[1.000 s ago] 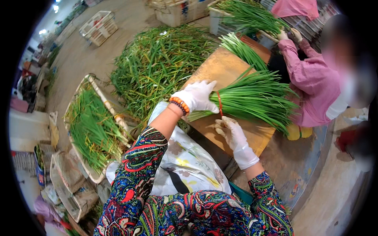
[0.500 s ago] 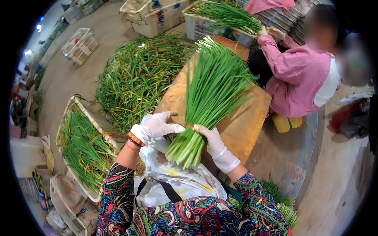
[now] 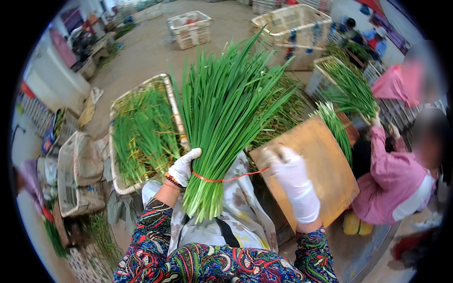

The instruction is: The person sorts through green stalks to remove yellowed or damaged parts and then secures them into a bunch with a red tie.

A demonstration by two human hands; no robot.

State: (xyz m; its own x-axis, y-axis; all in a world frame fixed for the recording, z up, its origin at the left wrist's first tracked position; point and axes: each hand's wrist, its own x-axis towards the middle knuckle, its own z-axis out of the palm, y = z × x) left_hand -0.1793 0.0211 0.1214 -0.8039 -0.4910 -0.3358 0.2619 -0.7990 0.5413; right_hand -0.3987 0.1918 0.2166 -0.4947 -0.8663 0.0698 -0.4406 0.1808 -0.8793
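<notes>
A thick bundle of long green chives [image 3: 222,118] stands upright in front of me, white ends down. My left hand [image 3: 185,166], in a white glove, grips the bundle near its base. A red rubber band [image 3: 222,179] circles the stalks there. My right hand [image 3: 290,181], also gloved, pulls the band's free end out to the right, taut. Below the bundle lies my pale patterned apron [image 3: 240,212].
A wooden board [image 3: 325,174] sits under my right hand. A white crate of chives [image 3: 141,132] stands at left, a loose heap of chives [image 3: 283,113] behind the bundle. A person in pink [image 3: 396,179] works at right with another bunch. More crates [image 3: 188,28] stand farther back.
The bundle has been lifted off the board and turned upright toward the left. A red band now wraps its base, with my right hand drawn away to the right, stretching it.
</notes>
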